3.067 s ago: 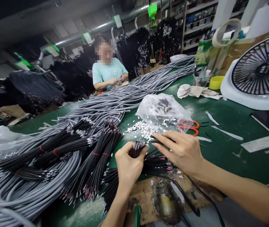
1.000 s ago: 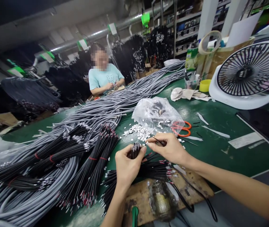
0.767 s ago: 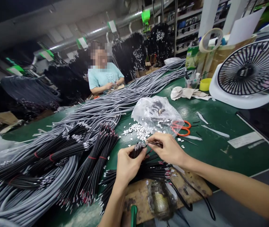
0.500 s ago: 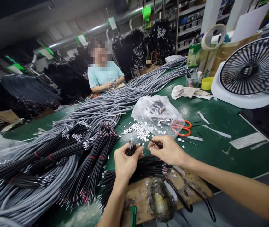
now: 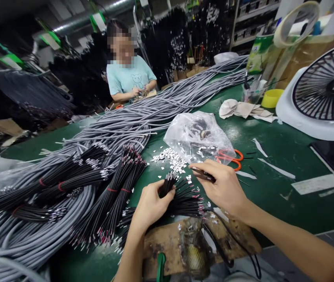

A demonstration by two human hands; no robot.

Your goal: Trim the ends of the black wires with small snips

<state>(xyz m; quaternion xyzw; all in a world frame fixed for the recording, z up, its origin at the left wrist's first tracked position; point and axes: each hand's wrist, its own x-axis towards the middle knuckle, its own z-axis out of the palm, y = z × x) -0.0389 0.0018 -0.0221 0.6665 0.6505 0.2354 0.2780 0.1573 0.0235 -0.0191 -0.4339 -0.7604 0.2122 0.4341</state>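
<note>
My left hand (image 5: 154,205) is closed around a bunch of short black wires (image 5: 169,185), silver tips pointing up. To its right, my right hand (image 5: 227,190) grips a slim dark tool (image 5: 203,175) whose tip points left; its exact kind is unclear. That tip is close to a pile of small silver metal pieces (image 5: 171,156). More black wires (image 5: 188,201) with reddish ends lie loose beneath both hands. Behind the right hand, orange-handled scissors (image 5: 237,159) are partly under a clear plastic bag (image 5: 184,127).
Tied bundles of black wires (image 5: 122,192) and thick grey cables (image 5: 120,121) cover the left side. A stained board (image 5: 161,239) lies in front of me. A white fan (image 5: 307,125) stands at right. Across the table sits a person (image 5: 131,78) with busy hands.
My hands have moved apart: the right has gone right with its tool, away from the wire bunch. The left still holds the bunch, now a little lower. The view has shifted slightly.
</note>
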